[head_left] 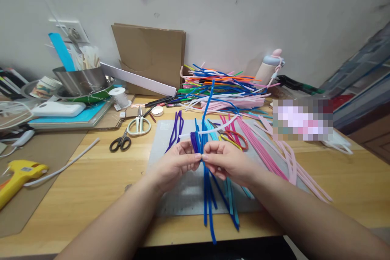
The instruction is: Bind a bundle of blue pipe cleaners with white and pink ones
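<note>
My left hand [183, 158] and my right hand [224, 158] meet over a grey mat [179, 199], thumbs almost touching. Between their fingertips they pinch blue pipe cleaners [208, 105]; one long strand rises above the hands. A row of purple pipe-cleaner pieces [193, 142] sticks up at the left fingers, beside the blue ones. One white pipe cleaner [210, 131] crosses behind them at a slant. Under the hands lie more blue strands [210, 211] and light-blue ones [230, 199]. Purple strands [175, 130] rest on the mat to the left, pink ones [262, 150] to the right.
White-handled scissors [139, 126] and black-handled scissors [120, 143] lie left of the mat; red-handled scissors [237, 139] are behind my right hand. A yellow glue gun [22, 174] is far left. Behind are a pipe-cleaner heap [225, 89], cardboard [152, 57] and a bottle [268, 69].
</note>
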A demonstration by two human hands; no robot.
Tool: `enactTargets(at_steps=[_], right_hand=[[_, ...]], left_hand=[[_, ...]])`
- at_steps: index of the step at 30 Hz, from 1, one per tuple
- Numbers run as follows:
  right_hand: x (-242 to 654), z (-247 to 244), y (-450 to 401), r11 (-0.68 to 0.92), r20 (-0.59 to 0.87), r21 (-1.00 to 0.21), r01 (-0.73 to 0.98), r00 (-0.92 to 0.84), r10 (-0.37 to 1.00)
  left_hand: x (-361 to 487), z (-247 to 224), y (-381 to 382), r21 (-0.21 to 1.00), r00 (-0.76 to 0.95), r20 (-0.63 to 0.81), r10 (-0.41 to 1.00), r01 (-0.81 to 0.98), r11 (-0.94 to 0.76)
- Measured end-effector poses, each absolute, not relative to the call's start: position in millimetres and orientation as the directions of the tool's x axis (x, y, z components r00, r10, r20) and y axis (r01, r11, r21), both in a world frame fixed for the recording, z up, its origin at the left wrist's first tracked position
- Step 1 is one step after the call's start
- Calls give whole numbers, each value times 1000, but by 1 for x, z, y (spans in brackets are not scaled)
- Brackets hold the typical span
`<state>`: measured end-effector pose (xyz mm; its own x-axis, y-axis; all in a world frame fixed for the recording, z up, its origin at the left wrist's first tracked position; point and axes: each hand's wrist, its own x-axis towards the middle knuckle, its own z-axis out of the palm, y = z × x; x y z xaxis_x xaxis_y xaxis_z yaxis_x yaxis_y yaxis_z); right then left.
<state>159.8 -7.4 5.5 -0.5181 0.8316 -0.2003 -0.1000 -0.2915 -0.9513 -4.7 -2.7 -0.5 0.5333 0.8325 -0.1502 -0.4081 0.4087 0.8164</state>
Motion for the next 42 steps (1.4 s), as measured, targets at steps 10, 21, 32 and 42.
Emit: enactTargets(at_steps=[10, 21, 32, 42], right_hand=[[164, 7, -6, -345, -255, -937, -54, -570, 781], [156, 7, -9, -113, -138, -990, 83, -451, 882], [151, -2, -14, 106, -6, -958, 266, -389, 921], [151, -3, -11, -16, -57, -995, 95, -447, 893]], left_hand=[[-8, 1, 1, 825, 471, -275, 838, -333, 457], [-10, -2, 4, 876, 385, -138, 913, -383, 294], [-7, 5, 0, 987, 275, -32, 961, -141, 74], [-8, -5, 3, 953, 348, -98, 932, -238, 189]])
